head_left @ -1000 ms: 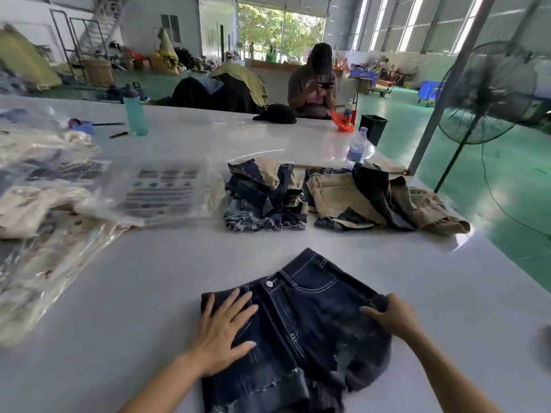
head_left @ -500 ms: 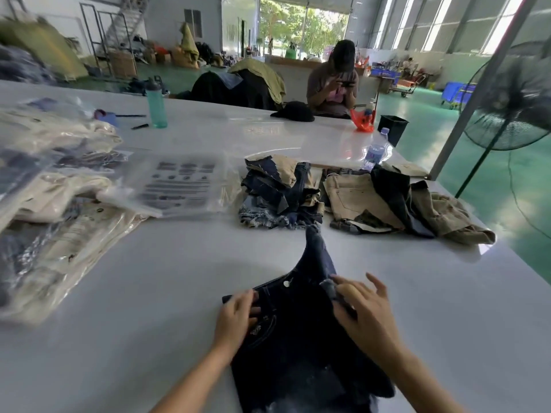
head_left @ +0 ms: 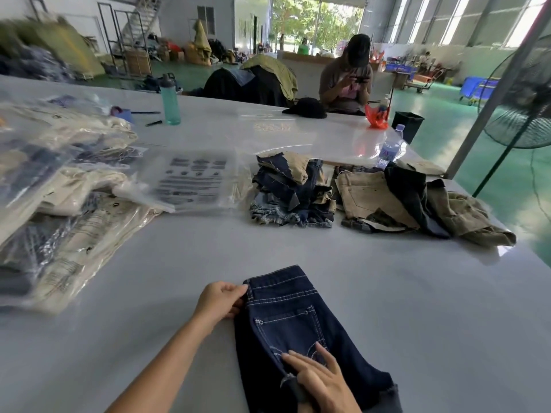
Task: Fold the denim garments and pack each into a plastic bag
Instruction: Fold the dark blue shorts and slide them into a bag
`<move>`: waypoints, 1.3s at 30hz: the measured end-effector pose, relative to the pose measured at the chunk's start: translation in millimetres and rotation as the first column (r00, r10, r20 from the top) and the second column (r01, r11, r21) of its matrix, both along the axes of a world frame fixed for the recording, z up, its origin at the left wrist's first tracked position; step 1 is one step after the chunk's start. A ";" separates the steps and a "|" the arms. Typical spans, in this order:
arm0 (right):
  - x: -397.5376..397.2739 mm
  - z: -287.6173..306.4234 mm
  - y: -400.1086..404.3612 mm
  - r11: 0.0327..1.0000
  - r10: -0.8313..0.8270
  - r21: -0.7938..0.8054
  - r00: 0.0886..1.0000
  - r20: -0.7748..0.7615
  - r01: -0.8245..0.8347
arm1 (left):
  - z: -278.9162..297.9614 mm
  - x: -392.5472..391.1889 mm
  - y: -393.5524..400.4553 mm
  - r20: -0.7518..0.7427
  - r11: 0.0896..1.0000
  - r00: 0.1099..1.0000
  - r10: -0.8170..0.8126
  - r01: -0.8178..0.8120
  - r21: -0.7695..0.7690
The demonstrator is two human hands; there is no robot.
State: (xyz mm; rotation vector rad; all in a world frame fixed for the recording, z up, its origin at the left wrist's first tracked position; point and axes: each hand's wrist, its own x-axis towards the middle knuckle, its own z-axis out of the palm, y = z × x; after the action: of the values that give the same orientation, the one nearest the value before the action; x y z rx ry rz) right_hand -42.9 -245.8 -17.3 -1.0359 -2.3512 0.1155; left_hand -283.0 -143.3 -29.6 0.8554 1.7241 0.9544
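Note:
A pair of dark denim shorts lies folded in half lengthwise on the white table, back pocket facing up and waistband pointing away from me. My left hand pinches the waistband's left corner. My right hand rests nearer me with its fingers laid across the pocket, and a fold of the denim's left edge wraps over its thumb side. The frayed hem runs out of view at the bottom.
Behind the shorts sit a pile of denim shorts and loose khaki and dark garments. Empty printed plastic bags lie centre-left, packed bags at far left. A water bottle, teal bottle, fan and seated person lie beyond.
The shorts went from lying spread open, front up, to folded in half with the back pocket up. My right hand carried one half across, then drew back toward me.

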 end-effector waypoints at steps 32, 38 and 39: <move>-8.8 -22.0 0.3 0.893 0.390 -0.389 0.824 0.411 -0.229 | -6.1 -6.3 -1.3 -0.159 1.000 0.987 0.001 -0.005 -0.028; -8.7 -32.3 -6.4 0.886 0.404 -0.449 0.667 0.626 -0.116 | -9.5 -5.9 0.6 -0.453 0.996 0.887 -0.084 0.094 0.001; -8.3 -34.7 -8.7 0.923 0.331 -0.375 0.684 0.650 -0.090 | -8.4 -4.9 -0.3 -0.512 0.993 0.853 -0.099 0.120 0.008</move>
State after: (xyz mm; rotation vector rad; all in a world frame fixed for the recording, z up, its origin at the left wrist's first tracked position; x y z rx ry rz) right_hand -51.2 -254.4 -52.0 -1.0693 -3.2563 0.2208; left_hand -287.9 -143.6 -38.0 1.3095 2.0776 0.7214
